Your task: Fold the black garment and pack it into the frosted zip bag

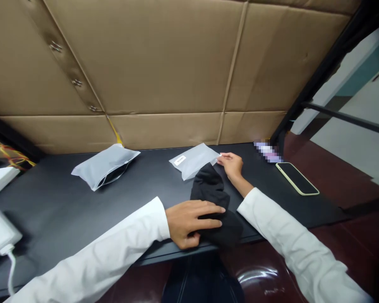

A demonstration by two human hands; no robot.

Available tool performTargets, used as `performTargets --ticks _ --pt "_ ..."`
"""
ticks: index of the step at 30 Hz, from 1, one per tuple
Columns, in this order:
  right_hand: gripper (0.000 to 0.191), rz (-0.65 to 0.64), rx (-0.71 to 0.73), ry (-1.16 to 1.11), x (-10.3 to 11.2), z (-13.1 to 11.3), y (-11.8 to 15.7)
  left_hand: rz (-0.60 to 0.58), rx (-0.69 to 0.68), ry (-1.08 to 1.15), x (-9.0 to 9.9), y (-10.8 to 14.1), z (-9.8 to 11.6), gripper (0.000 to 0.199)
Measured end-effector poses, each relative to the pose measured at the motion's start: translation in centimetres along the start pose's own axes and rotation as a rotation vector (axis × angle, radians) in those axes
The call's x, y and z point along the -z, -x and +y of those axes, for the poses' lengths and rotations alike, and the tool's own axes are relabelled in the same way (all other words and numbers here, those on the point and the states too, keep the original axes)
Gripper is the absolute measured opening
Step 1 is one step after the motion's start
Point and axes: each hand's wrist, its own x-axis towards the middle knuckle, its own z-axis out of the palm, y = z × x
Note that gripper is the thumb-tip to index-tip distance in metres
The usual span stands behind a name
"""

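- The left hand (pixel 192 223) lies across a black cloth (pixel 213 210), fingers together and slightly curled over it; whether it is gripping, I cannot tell.
- The cloth sits on the front part of a black table (pixel 164 198), its lower end reaching over the front edge and its upper end touching a frosted bag (pixel 191 161).
- The right hand (pixel 231 165) is narrow, thumb and fingers pinching the bag's right corner.
- The bag lies flat, with a small white label (pixel 180 160) on its face.
- A second bag (pixel 104 166) lies well to the left, with something dark showing at its open end.
- A phone (pixel 297 179) lies face up near the right end of the table, beside a pixelated patch (pixel 268 152).
- 2 white boxes (pixel 0 235) sit at the left edge, 1 with a white cable (pixel 11 269) plugged in.
- White sleeves (pixel 97 256) cover both arms.
- A cardboard wall (pixel 164 71) rises behind the table.
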Motion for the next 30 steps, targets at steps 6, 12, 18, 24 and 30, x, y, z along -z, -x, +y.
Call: performTargets --ticks 6,12,18,24,30 --pt "0.023 0.065 0.077 0.079 1.0 0.5 -1.2 0.169 0.063 0.012 1.1 0.1 -0.9 0.041" --pt "0.019 0.136 0.181 0.206 2.1 0.3 -2.2 0.127 0.247 0.026 2.9 1.4 -3.1 0.059" --pt "0.020 0.292 0.140 0.386 4.3 0.3 -4.1 0.010 0.527 -0.001 6.1 4.3 -6.0 0.099" --pt "0.040 0.265 0.264 0.553 5.5 -0.1 -4.2 -0.086 0.579 -0.429 10.3 6.9 -6.9 0.021" --pt "0.040 0.150 0.600 0.900 4.9 -2.0 -2.2 0.062 0.797 -0.693 13.0 10.8 -8.2 0.023"
